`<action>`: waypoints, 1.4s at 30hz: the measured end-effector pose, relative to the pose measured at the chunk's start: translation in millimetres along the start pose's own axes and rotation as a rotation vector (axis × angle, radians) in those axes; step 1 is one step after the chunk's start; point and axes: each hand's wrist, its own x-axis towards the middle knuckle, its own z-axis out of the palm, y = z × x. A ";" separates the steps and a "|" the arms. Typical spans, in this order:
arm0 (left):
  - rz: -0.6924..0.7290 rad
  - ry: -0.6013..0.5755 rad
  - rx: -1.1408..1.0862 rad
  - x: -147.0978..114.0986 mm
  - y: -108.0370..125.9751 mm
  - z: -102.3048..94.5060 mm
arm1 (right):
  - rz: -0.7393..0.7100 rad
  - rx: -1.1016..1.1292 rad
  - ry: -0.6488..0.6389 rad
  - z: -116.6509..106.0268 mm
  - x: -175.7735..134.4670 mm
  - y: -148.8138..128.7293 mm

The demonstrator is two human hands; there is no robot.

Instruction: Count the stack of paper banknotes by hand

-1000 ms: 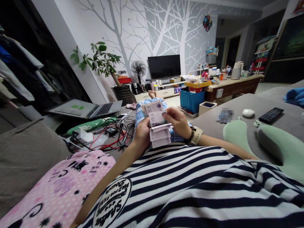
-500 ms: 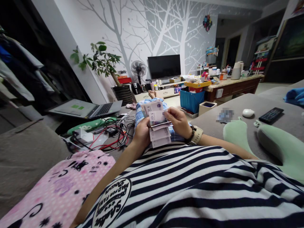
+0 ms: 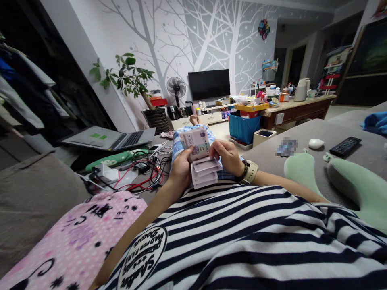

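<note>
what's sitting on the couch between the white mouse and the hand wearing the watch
In the head view, a blurred-out flat item lies on the grey couch between the white mouse and the right hand; what it is cannot be told.

Fanned banknotes (image 3: 202,161), upright above lap

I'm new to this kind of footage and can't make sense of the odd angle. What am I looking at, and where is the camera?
There is no machine here. The camera sits on a person's head and looks forward and down, so you see their own striped shirt, arms and legs as they recline on a grey sofa. The left hand grips a stack of banknotes, and the right hand touches the notes from the other side. On the sofa to the left lie a laptop and tangled cables; to the right lie a remote and a green pillow. A TV stands at the far wall.
</note>
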 end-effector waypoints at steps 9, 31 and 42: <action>0.028 -0.005 0.024 8.4 -4.2 -13.9 | 0.141 -0.080 0.197 2.0 7.8 10.4; 0.002 -0.023 0.011 4.6 -1.8 -1.0 | 0.065 -0.040 0.142 1.9 4.2 8.2; 0.039 -0.066 0.106 -4.6 3.4 -3.6 | 0.033 0.026 0.125 4.4 2.2 3.8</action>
